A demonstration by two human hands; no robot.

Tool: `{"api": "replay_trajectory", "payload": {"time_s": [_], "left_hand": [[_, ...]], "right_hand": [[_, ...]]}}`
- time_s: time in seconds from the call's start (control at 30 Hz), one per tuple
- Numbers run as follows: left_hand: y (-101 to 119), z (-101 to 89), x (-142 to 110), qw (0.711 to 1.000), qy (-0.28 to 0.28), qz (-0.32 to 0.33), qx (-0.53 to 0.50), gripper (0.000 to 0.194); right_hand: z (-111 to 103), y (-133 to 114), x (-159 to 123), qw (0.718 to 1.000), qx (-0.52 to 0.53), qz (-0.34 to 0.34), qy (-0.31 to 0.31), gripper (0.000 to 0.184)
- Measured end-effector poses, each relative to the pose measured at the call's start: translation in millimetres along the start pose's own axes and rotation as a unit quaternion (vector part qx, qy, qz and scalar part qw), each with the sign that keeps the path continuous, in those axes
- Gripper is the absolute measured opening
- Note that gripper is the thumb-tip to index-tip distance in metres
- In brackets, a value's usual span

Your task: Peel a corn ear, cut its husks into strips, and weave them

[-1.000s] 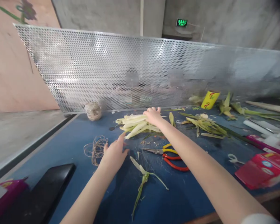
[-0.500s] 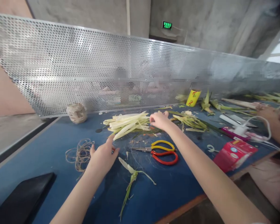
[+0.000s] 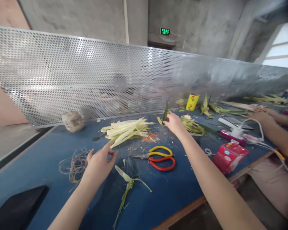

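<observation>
Bare blue tabletop point(image 3: 168, 198) lies open below the red-and-yellow-handled scissors point(image 3: 156, 157); perforated metal screen point(image 3: 86, 76) bars the far side

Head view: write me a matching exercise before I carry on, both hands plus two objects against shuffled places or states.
Things:
1. Right hand
2. Left hand
3. Scissors with one yellow and one red handle
4. Yellow cylinder with red markings

Places or states:
A. Close to the perforated silver metal screen
B. Fingers spread, holding nothing, beside the tangled thin brown twine
C. Pinching a narrow dark green leaf
D. Lying flat on the blue tabletop

Right pairs: 1-C, 2-B, 3-D, 4-A
</observation>
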State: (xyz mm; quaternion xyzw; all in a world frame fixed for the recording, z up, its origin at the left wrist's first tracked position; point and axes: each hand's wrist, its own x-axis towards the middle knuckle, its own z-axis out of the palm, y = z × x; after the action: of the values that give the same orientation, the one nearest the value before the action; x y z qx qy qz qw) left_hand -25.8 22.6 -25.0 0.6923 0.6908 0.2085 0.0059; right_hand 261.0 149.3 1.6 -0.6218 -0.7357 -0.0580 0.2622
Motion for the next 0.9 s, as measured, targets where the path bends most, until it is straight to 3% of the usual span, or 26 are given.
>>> {"api": "replay_trajectory", "payload": {"time_s": [0.17,0.3,0.43,0.57,0.67,0.73,0.8,0.9], "left_hand": [[1,4.5,0,0.995,0.061,0.056,-0.048,0.04],[13,-0.3,-1,0.988,0.097,0.063,-0.101,0.038],[39,-8.1,3,0.98,0.101,0.069,-0.159,0.04],[70,-8.0,10,0.957,0.079,0.087,-0.266,0.054],[86,-3.6,13,0.888,0.012,0.104,-0.448,0.059],[90,-2.5,13,0.813,-0.065,0.091,-0.571,0.059],[90,-3.9,10,0.744,-0.105,0.053,-0.658,0.053],[87,-7.2,4,0.699,-0.106,0.033,-0.707,0.048]], "right_hand": [[-34,2,15,0.988,0.08,0.011,0.13,0.014],[-63,-13,26,0.957,0.202,-0.042,0.205,0.005],[-97,-35,34,0.939,0.278,-0.085,0.186,0.002],[-132,-60,33,0.911,0.382,-0.102,0.118,0.005],[-151,-74,26,0.887,0.441,-0.105,0.089,0.007],[-155,-78,22,0.88,0.456,-0.098,0.085,0.008],[-152,-77,22,0.877,0.466,-0.083,0.082,0.006],[-138,-73,24,0.868,0.489,-0.048,0.078,0.003]]}}
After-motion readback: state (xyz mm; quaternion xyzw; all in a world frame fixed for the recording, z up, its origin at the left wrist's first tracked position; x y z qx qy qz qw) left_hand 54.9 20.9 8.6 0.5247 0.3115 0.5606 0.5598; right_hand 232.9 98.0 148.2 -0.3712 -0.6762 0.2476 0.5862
